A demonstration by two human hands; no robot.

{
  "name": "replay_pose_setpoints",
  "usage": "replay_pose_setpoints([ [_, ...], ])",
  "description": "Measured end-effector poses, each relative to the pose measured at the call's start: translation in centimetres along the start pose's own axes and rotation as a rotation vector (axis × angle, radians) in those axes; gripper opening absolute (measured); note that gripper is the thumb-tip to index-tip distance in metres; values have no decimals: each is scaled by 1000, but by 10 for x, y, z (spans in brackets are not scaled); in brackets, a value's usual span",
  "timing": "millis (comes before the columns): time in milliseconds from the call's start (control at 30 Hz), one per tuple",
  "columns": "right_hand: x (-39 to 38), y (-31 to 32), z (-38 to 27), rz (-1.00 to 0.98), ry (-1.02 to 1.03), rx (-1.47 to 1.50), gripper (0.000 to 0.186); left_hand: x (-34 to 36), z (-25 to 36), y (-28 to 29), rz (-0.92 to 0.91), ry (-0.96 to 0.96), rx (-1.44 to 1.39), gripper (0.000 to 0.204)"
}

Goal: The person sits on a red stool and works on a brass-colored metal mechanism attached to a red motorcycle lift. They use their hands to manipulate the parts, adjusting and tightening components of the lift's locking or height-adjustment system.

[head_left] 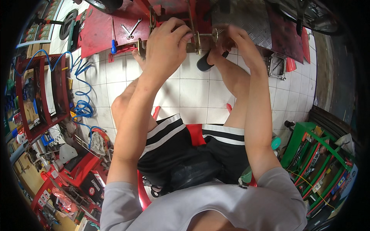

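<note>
My left hand (169,42) is closed, its fingers curled at a brass-coloured metal fixture (198,43) in front of a red frame (189,9). What lies under those fingers is hidden. A thin metal rod (207,34) runs sideways from the fixture to a round yellowish metal piece (216,35). Beside that round piece is my right hand (234,36), its fingers smeared by motion, so I cannot make out its grip. Left of my left hand, a blue-handled screwdriver (113,45) and a combination wrench (135,27) lie on a red work surface (94,32).
A ridged metal plate (246,23) covers the right part of the red surface. A coiled blue air hose (83,107) trails over the white tiles at left, near a red rack (50,96). At right stands a green tool rack (312,154). A red stool (195,134) is beneath me.
</note>
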State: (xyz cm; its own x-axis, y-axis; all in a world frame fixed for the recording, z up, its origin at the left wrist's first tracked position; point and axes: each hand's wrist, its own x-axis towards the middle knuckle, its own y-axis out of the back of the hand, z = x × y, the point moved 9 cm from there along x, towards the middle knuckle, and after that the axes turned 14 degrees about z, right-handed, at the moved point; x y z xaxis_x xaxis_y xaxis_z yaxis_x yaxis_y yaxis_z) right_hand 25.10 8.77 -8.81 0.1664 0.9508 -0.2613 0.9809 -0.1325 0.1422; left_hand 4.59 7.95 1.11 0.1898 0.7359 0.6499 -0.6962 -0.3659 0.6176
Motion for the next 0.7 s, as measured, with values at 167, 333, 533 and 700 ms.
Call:
replay_pose_setpoints([
  [167,16,15,29,-49,-124,-120,60,3,4,4,-51,119,-84,17],
  [333,11,8,21,-57,-78,11,67,3,3,4,-51,72,-52,18],
  [533,11,11,20,3,-64,19,60,3,4,4,-56,118,-106,18],
  [700,3,-3,1,-200,-77,-35,53,5,5,6,-81,109,-110,18],
])
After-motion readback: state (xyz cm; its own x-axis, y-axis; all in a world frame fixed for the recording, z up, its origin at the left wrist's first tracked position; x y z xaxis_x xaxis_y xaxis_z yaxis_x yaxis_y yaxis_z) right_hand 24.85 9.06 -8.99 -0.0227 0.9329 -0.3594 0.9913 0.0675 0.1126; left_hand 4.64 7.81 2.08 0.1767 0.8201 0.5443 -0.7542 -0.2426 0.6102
